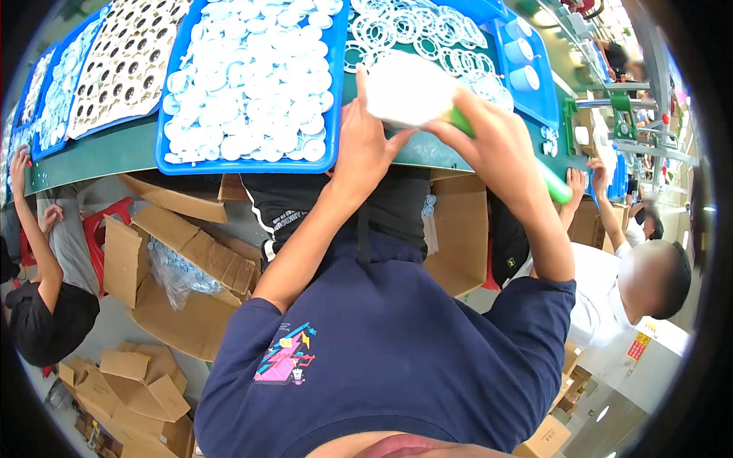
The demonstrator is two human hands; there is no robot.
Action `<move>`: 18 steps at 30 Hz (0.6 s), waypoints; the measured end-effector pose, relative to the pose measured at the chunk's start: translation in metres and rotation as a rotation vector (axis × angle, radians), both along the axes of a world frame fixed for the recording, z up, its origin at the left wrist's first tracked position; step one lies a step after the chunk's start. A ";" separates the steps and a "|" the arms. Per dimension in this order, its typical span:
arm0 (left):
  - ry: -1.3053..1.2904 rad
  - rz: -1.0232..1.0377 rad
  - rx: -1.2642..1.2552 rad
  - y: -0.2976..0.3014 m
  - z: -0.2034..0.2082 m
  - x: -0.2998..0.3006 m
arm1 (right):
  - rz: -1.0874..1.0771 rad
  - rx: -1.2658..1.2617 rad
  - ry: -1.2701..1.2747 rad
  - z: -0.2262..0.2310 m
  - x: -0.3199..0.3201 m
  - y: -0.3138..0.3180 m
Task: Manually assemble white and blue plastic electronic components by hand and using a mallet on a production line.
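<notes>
"What's at the far left of the green worktop (pixel 92 156)?"

"Two narrow blue trays, the nearer one (pixel 69 80) heaped with small pale-blue parts. Beside it is a shallow tray of cream-coloured parts (pixel 126 61) with dark round holes."

"And below those?"

"An open brown cardboard box (pixel 126 259), with a clear plastic bag of pale-blue pieces (pixel 179 267) inside."

"Next along the worktop?"

"A large rectangular blue plastic tray (pixel 248 166), filled nearly to its rim with whitish round discs (pixel 252 84)."

"Where are the hands?"

"Just right of that tray. The left hand (pixel 360 141) has its grip around the near left side of a glaring white blocky piece (pixel 408 88), thumb apart from the fingers."

"Anything behind it?"

"Pale open rings (pixel 405 27), overlapping."

"The other grip?"

"The right hand (pixel 495 133) is curled around a green rod-shaped tool (pixel 553 183), thumb by the white piece; the tool's tip is hidden."

"And right of that?"

"A blue tray (pixel 546 111) with pale cup-shaped parts (pixel 523 79) in a row."
</notes>
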State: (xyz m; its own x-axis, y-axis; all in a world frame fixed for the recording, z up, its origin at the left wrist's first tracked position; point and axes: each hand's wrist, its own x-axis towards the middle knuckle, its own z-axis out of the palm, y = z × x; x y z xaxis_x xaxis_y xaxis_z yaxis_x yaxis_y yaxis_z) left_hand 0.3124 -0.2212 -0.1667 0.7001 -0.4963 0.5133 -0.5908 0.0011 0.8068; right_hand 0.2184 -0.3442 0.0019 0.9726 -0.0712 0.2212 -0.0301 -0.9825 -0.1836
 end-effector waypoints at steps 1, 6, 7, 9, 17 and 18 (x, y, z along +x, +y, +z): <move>0.059 0.013 0.045 0.003 0.007 -0.002 | -0.027 -0.057 0.043 0.002 0.005 -0.004; 0.088 -0.002 0.070 0.007 0.014 -0.001 | -0.174 0.346 -0.023 0.012 0.018 -0.019; 0.088 -0.004 0.069 0.008 0.015 -0.001 | -0.204 0.224 0.010 0.005 0.015 -0.022; 0.084 -0.008 0.064 0.008 0.010 -0.001 | -0.296 -0.010 0.247 -0.008 0.008 -0.028; 0.227 -0.018 -0.039 0.006 0.019 -0.004 | -0.401 0.326 -0.180 -0.071 -0.068 -0.026; 0.230 -0.003 -0.033 0.011 0.018 -0.002 | -0.395 0.279 -0.201 -0.085 -0.068 -0.023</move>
